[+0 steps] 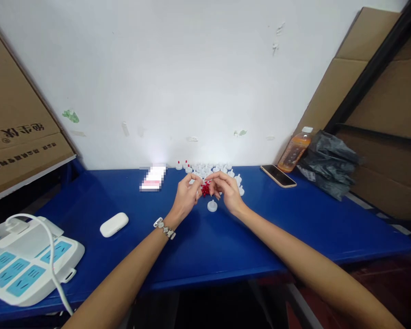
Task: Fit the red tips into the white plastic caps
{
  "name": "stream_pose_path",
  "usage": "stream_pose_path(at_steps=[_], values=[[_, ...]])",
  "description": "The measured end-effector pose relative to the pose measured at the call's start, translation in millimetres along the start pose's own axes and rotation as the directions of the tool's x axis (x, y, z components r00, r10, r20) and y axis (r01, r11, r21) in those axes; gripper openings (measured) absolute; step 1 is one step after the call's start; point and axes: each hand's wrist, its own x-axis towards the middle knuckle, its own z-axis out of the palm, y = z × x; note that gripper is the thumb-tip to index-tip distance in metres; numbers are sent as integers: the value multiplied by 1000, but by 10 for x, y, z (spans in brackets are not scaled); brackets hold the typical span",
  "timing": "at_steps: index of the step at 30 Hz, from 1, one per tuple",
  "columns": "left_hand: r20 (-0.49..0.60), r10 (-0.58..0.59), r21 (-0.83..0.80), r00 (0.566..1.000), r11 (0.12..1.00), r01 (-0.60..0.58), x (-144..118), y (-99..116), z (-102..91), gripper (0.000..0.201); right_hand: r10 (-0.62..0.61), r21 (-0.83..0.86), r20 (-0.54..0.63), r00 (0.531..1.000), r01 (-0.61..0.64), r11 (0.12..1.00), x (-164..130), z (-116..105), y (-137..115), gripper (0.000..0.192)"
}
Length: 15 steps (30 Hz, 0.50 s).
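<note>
My left hand (187, 194) and my right hand (227, 189) meet fingertip to fingertip above a small heap of red tips (206, 189). Both are curled into a pinch; anything between the fingers is too small or hidden to make out. Behind them lie several translucent white nozzle caps (239, 179), partly covered by my fingers. At the heap's left rear, a few white caps with red tips (179, 165) stand upright. One lone white nozzle cap (212, 205) sits on the blue table just in front of my hands.
On the blue table (222, 256), a white oval case (114, 225) and a power strip (30, 267) with a cable lie left. To the right are a phone (278, 176), an orange drink bottle (295, 150) and a black plastic bag (332, 160). A wall (192, 82) rises behind.
</note>
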Motion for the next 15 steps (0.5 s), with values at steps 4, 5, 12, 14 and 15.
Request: stream_pose_path(at_steps=[4, 5, 12, 14, 15], values=[[-70, 57, 178, 996, 983, -44, 17, -39, 1, 9, -28, -6, 49, 998, 28, 1000, -26, 28, 17, 20], [-79, 65, 215, 995, 975, -47, 16, -39, 2, 10, -31, -3, 59, 998, 31, 1000, -31, 34, 17, 19], [27, 190, 441, 981, 879, -182, -87, 63, -27, 27, -13, -164, 103, 995, 30, 986, -29, 27, -12, 29], [63, 188, 469, 980, 861, -196, -109, 85, -47, 33, 4, -282, 157, 988, 41, 958, -26, 23, -18, 36], [62, 179, 491, 982, 851, -186, -115, 91, -56, 37, 13, -349, 186, 983, 53, 936, -25, 24, -20, 37]])
